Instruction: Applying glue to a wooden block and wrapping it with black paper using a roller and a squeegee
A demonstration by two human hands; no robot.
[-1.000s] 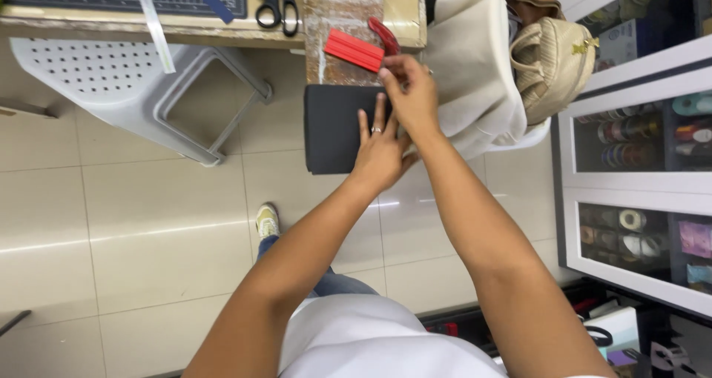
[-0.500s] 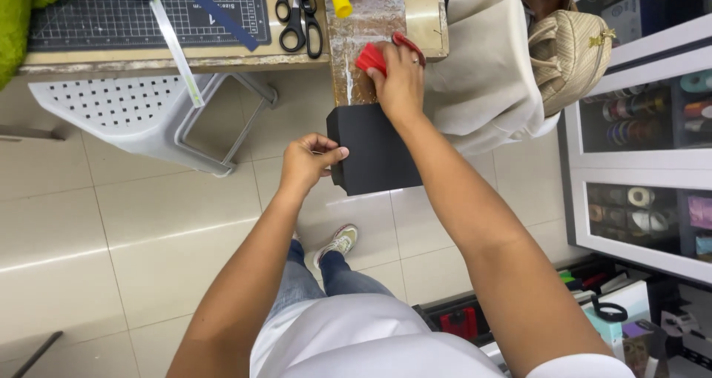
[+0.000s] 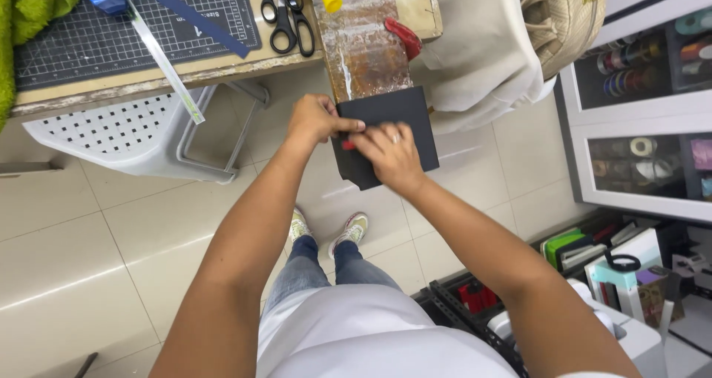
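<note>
Nearest to the camera, the person's two forearms reached forward over the tiled floor [image 3: 111, 222] and met on a black card sheet [image 3: 400, 122] that hung past the front edge of the counter [image 3: 222, 65]. The left hand [image 3: 315, 118] pinched the left edge of the sheet, with the fingers pressed together on it, and the right hand [image 3: 389, 156] lay on the sheet's face, its grip pinching a small red piece [image 3: 348, 146] against the card. The sheet was held in the air only by these two hands, so I think it could bend or slip down if one grip became loose, and the small red piece could fall to the floor. Behind the sheet a rusty brown board [image 3: 367, 44] lay on the counter, with a red clip [image 3: 404, 37] at its right side; farther away lay black scissors [image 3: 285, 15] and a dark cutting mat [image 3: 111, 30]
</note>
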